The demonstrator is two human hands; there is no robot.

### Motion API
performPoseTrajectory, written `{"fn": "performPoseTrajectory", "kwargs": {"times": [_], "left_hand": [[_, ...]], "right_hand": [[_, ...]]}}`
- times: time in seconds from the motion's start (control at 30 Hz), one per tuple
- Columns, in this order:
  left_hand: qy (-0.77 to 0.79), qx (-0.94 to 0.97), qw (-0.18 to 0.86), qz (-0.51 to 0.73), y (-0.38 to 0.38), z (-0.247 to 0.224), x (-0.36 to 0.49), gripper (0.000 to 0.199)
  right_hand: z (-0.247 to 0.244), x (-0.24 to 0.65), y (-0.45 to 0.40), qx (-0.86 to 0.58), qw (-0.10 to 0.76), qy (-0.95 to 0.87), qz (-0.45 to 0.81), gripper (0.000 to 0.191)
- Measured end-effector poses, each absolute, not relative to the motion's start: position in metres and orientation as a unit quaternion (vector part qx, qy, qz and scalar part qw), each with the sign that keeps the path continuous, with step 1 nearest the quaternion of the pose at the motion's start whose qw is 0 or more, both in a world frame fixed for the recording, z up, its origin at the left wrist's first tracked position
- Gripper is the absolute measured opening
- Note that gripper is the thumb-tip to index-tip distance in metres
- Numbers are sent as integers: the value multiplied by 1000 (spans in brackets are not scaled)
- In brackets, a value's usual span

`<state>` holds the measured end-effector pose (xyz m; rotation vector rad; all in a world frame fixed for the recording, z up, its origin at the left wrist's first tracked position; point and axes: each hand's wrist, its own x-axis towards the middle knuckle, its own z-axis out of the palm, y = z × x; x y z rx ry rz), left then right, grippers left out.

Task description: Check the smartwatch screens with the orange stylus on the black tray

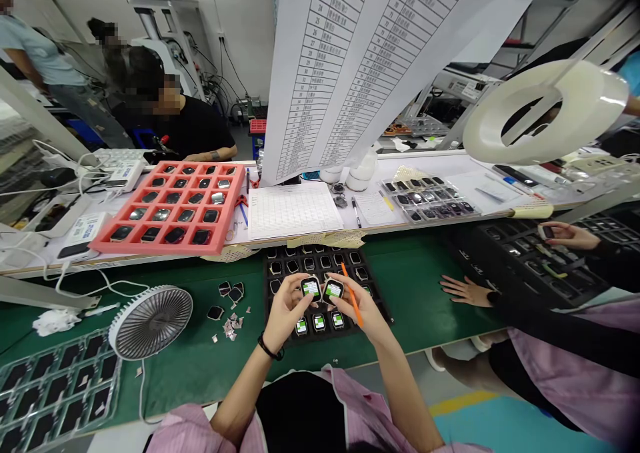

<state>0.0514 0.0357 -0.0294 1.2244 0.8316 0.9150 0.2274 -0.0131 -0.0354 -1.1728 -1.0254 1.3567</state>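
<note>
My left hand (289,310) is closed round a smartwatch (311,289) with a lit green-and-white screen. A second lit smartwatch (333,291) is gripped in my right hand (361,310), close beside the first. An orange stick-like tool (352,294) also rests in the right hand, slanting across the fingers. Both watches are held above a black foam tray (280,330) with rows of watch cases. Near its front edge a few watches in the tray, such as one watch (319,322), show lit screens. My hands and the held watches cover part of the tray.
A small white fan (151,322) stands left, near loose watch parts (231,326) and a clear tray (113,390). A red foam tray (220,240) sits on the shelf. Hanging paper sheets (350,60) fill the upper middle. At right, a co-worker's hand (466,290) lies on the table.
</note>
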Motion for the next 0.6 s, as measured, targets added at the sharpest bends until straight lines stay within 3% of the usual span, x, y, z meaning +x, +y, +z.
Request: {"fn": "performPoseTrajectory", "kwargs": {"times": [0.13,0.6], "left_hand": [[391,515,649,401,37,-32,52,34],[386,513,649,408,38,-35,51,33]], "right_hand": [[-35,225,-12,-499,524,-408,557,33],[-39,223,-10,-492,531,-412,553,35]]}}
